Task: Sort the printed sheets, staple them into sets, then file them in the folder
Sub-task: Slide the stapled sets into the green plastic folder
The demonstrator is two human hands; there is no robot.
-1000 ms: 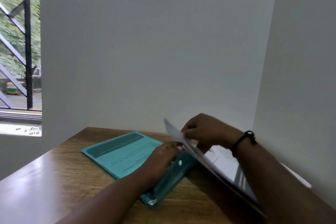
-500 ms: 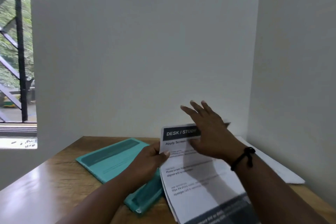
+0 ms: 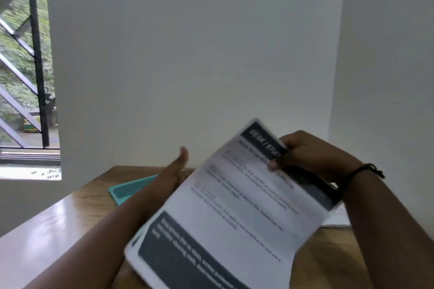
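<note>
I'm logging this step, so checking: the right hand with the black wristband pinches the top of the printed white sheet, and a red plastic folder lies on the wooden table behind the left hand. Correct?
Not quite: the plastic folder is teal, not red, as the head view shows. The rest holds: the right hand with the black wristband pinches the top of the printed white sheet, and the folder lies on the wooden table behind the left hand.

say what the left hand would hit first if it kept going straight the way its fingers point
Probably the white wall behind the table. The left hand points away and slightly up, above the teal folder, with nothing visible between; depth is uncertain.
</note>
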